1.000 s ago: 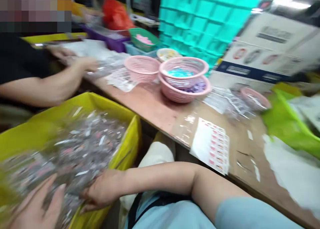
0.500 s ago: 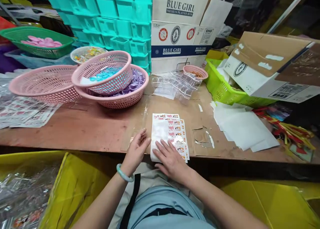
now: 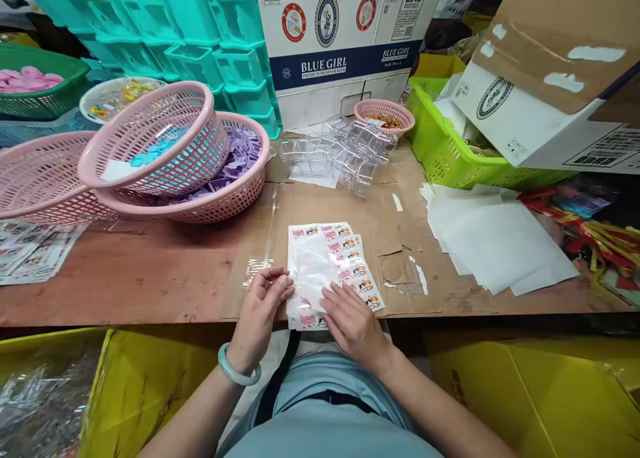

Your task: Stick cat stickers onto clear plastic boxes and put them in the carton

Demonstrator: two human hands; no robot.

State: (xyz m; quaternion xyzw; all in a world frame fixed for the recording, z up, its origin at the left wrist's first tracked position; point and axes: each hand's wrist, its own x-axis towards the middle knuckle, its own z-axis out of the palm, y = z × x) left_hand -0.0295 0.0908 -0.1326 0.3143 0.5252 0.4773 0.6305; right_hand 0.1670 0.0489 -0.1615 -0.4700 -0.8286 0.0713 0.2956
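Observation:
A stack of sticker sheets [image 3: 340, 258] with small red and cat pictures lies at the near edge of the brown table [image 3: 150, 271]. My left hand [image 3: 263, 308], a pale green bangle on its wrist, pinches the left edge of the top sheet with curled fingers. My right hand [image 3: 353, 321] rests flat on the lower part of the stack, fingers stretched out. A clear plastic film [image 3: 260, 238] lies on the table just left of the sheets.
Stacked pink baskets [image 3: 190, 171] hold blue and purple pieces at the left. Clear plastic boxes [image 3: 340, 155] and a small pink basket [image 3: 384, 115] sit behind. White paper [image 3: 495, 245], a green basket [image 3: 450, 165], cardboard boxes [image 3: 340, 45] and teal crates [image 3: 165, 25] surround. Yellow bins [image 3: 140, 385] stand below.
One second ago both hands were in the yellow bin of packets at the left. Since half a second ago the left hand has curled onto the sheet's edge and the view moved closer.

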